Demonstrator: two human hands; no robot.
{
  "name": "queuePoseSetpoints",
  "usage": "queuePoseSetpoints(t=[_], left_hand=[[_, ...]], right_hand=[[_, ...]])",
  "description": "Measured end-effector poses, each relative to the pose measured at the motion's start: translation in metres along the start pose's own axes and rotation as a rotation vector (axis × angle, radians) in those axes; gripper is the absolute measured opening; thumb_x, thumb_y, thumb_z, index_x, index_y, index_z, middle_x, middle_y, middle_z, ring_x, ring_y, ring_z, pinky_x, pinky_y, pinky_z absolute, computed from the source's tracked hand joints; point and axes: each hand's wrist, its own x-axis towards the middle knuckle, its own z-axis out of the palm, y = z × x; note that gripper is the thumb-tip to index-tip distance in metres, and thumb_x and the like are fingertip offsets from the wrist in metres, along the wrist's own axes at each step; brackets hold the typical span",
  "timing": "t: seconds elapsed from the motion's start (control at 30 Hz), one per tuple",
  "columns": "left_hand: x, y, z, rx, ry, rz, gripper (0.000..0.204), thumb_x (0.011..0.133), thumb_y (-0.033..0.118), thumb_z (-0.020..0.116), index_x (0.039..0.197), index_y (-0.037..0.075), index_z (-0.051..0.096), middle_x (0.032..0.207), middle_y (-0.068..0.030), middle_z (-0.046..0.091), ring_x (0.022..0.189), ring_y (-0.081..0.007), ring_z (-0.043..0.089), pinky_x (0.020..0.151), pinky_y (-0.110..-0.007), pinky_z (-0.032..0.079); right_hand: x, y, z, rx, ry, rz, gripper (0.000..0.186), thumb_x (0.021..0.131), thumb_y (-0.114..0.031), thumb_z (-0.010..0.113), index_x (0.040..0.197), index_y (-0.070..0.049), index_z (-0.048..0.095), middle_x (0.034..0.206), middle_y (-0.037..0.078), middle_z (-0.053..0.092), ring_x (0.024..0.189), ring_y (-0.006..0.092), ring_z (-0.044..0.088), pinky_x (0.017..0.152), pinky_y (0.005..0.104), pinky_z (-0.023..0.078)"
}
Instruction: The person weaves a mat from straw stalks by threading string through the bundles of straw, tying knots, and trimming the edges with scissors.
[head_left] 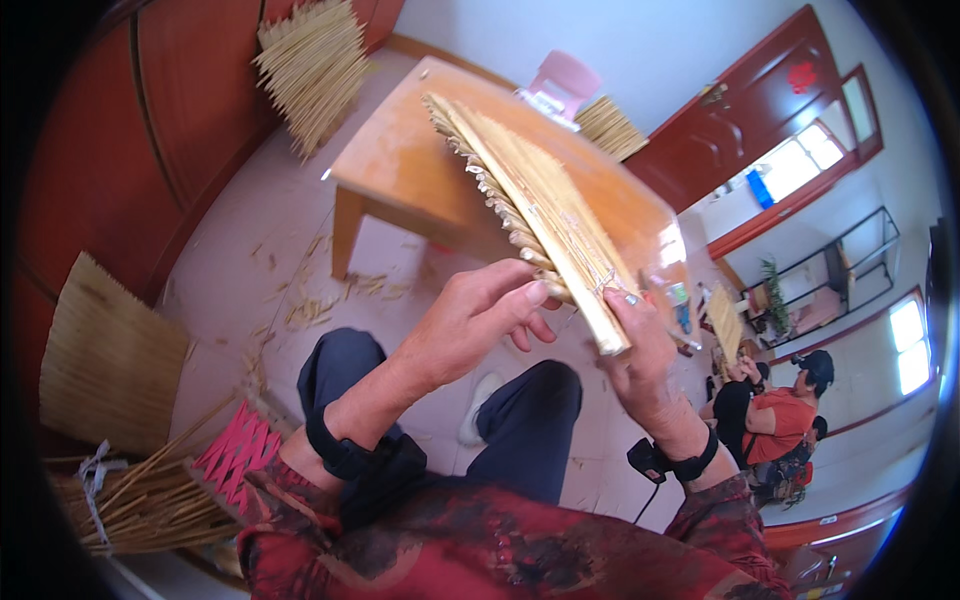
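A mat of pale straw-coloured stalks, laid side by side, slants up and away in front of me above the table. My right hand grips its near end, the thumb lying over the stalks beside one thick stalk along the edge. At the cut stalk ends on the left side, my left hand pinches with thumb and forefinger, its other fingers loosely curled. Part of the right fingers is hidden behind the mat.
A wooden table stands ahead. Finished stalk mats lean by the red cabinets. A bundle of stalks lies at lower left near a pink lattice. Stalk scraps litter the floor. A person in orange sits at right.
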Motion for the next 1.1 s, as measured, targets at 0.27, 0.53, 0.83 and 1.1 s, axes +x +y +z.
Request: queuePoseSetpoints(t=[0.27, 0.53, 0.83, 1.1], left_hand=[[0.050, 0.020, 0.026, -0.134, 0.057, 0.230, 0.029, 0.091, 0.012, 0.040, 0.115, -0.003, 0.046, 0.104, -0.0139, 0.057, 0.079, -0.0196, 0.061, 0.069, -0.029, 0.050], [0.021, -0.032, 0.015, -0.182, 0.173, 0.085, 0.020, 0.088, 0.009, 0.045, 0.103, -0.001, 0.053, 0.089, -0.0105, 0.060, 0.069, -0.0183, 0.061, 0.063, -0.029, 0.051], [0.014, -0.052, 0.013, -0.216, 0.160, -0.015, 0.018, 0.089, 0.008, 0.045, 0.102, -0.002, 0.053, 0.087, -0.0115, 0.061, 0.067, -0.0173, 0.062, 0.061, -0.027, 0.050], [0.018, -0.040, 0.022, 0.003, 0.196, 0.114, 0.019, 0.085, 0.005, 0.052, 0.103, -0.002, 0.052, 0.088, -0.0096, 0.061, 0.072, -0.0146, 0.061, 0.062, -0.024, 0.048]], right_hand=[[0.021, 0.033, -0.069, 0.242, 0.336, 0.304, 0.019, 0.083, -0.006, 0.056, 0.101, 0.002, 0.057, 0.087, 0.008, 0.062, 0.075, 0.0127, 0.056, 0.069, 0.0242, 0.045], [0.030, 0.051, -0.104, 0.512, 0.521, 0.479, 0.022, 0.086, -0.013, 0.056, 0.101, 0.003, 0.057, 0.088, 0.002, 0.062, 0.078, 0.0051, 0.053, 0.071, 0.0210, 0.044], [0.020, 0.071, -0.106, 0.513, 0.546, 0.521, 0.026, 0.086, -0.015, 0.056, 0.106, 0.002, 0.056, 0.092, 0.002, 0.061, 0.081, 0.0055, 0.052, 0.073, 0.0217, 0.043], [0.021, 0.046, -0.104, 0.544, 0.478, 0.499, 0.026, 0.087, -0.013, 0.054, 0.107, 0.003, 0.055, 0.099, 0.004, 0.060, 0.088, 0.0076, 0.052, 0.078, 0.0222, 0.042]])
